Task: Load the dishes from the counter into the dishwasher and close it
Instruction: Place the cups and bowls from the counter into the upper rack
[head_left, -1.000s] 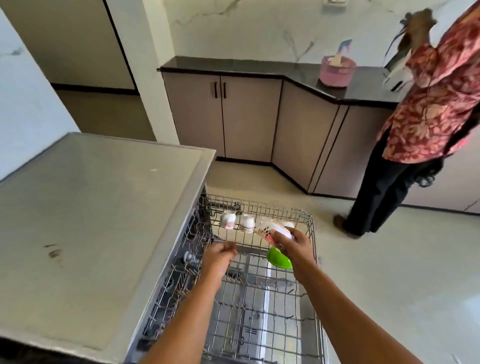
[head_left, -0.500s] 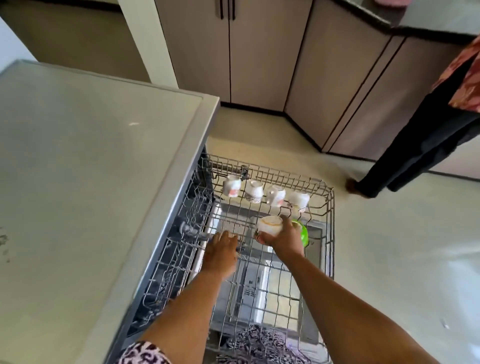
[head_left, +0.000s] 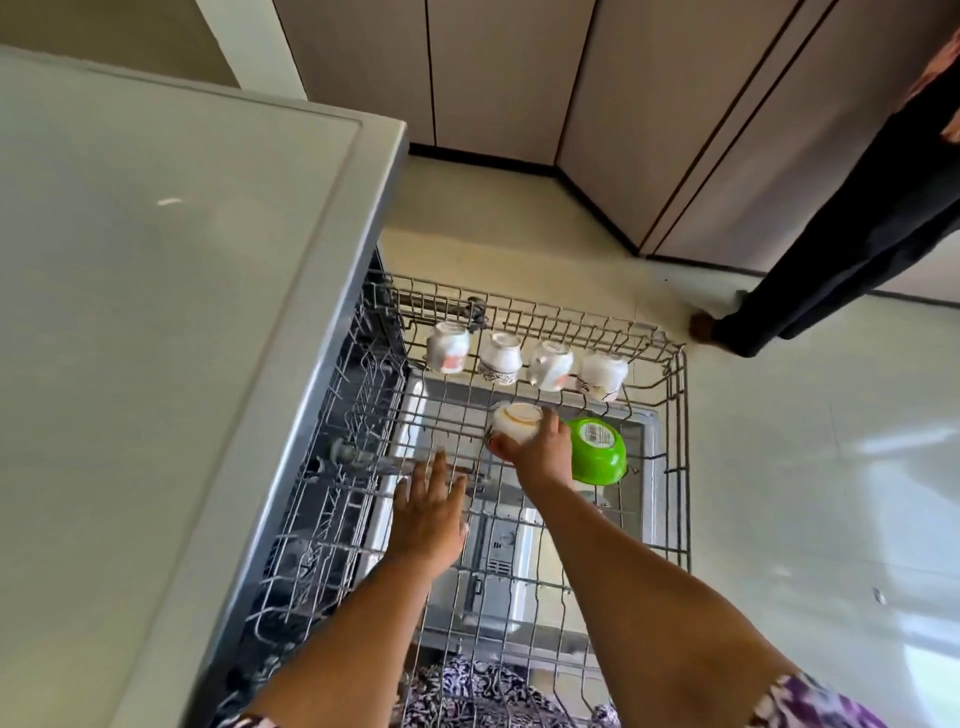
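We see the right hand (head_left: 540, 449) grasping a white cup (head_left: 515, 422), upside down, over the pulled-out wire rack (head_left: 675, 447), just left of a green bowl (head_left: 597, 451). Four cups (head_left: 524, 361) stand in a row along the far side. The left hand (head_left: 428, 514) hovers released, fingers spread, nearer us.

Just one view here, head cam, wide-angle, looking steeply down and forward over the pulled-out dishwasher rack (head_left: 524, 519). Both forearms come in from the bottom edge, so it's close in. Grey dishwasher top (head_left: 156, 312) fills the left side, cabinet doors (head_left: 498, 73) sit across the top, floor (head_left: 810, 467) on the right.
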